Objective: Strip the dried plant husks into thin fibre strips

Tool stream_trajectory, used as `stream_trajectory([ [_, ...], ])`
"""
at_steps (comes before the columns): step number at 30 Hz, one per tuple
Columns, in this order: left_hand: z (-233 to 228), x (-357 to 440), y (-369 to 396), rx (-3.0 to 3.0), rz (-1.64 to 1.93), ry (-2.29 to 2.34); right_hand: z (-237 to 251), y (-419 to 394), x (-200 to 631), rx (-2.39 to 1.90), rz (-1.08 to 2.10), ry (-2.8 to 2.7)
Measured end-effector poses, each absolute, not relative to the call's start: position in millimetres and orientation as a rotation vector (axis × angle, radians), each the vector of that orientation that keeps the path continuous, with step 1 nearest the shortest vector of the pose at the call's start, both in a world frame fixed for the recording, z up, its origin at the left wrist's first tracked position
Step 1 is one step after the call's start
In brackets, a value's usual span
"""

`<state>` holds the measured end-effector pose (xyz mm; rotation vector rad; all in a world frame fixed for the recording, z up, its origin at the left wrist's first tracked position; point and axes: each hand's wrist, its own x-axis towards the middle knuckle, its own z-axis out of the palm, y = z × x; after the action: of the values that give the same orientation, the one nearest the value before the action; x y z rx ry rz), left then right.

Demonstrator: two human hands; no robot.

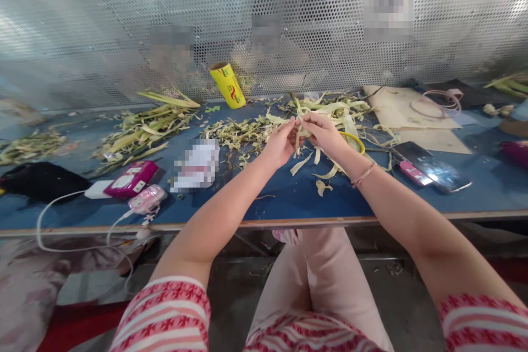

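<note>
My left hand [282, 144] and my right hand [322, 133] meet above the blue table. The fingers of both are closed in a pinch, tip to tip, on a pale green dried leaf strip [298, 142]. Part of the strip hangs down between the hands; the rest is hidden by the fingers. A heap of long pale leaf strips [344, 107] lies just behind my right hand. To the left of my hands spreads a pile of short, curled plant scraps [237, 135]. A yellow ring [355, 142] shows beside my right wrist.
A yellow cardboard tube [228, 86] stands tilted near the perforated metal screen [289, 0]. Leftward are a leaf pile [152, 126], a magenta device [132, 179] with a white cable, and a black object [43, 181]. A phone [433, 166] and brown paper [406, 113] lie right.
</note>
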<state>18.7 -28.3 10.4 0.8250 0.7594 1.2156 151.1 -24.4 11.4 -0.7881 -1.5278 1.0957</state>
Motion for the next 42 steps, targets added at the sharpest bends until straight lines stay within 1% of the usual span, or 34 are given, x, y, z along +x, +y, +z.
stream_trajectory([
  [4,7.6,20.1,-29.4,0.946,1.320,0.808,6.6,-20.2,151.7,-0.801,0.974,-1.553],
  [7,9.3,20.4,-31.8,1.001,1.343,0.843,5.7,-20.7,150.4,-0.818,0.943,-1.551],
  [11,14.1,22.0,-35.7,0.965,1.348,0.900,9.5,-29.2,146.4,-0.796,1.067,-1.508],
  [17,15.9,22.5,-36.6,0.917,1.506,0.912,14.6,-41.9,140.2,-0.693,1.295,-1.392],
  [24,9.7,19.8,-31.2,0.962,1.597,0.885,17.3,-41.2,140.4,-0.753,1.195,-1.310],
  [34,2.1,17.0,-28.6,1.063,1.607,0.852,16.7,-38.8,140.6,-0.760,1.101,-1.283],
  [38,4.5,18.0,-32.6,1.103,1.502,0.740,15.9,-38.7,140.5,-0.769,1.112,-1.292],
  [42,7.1,19.3,-35.5,1.127,1.414,0.726,15.5,-38.7,141.1,-0.746,1.120,-1.308],
])
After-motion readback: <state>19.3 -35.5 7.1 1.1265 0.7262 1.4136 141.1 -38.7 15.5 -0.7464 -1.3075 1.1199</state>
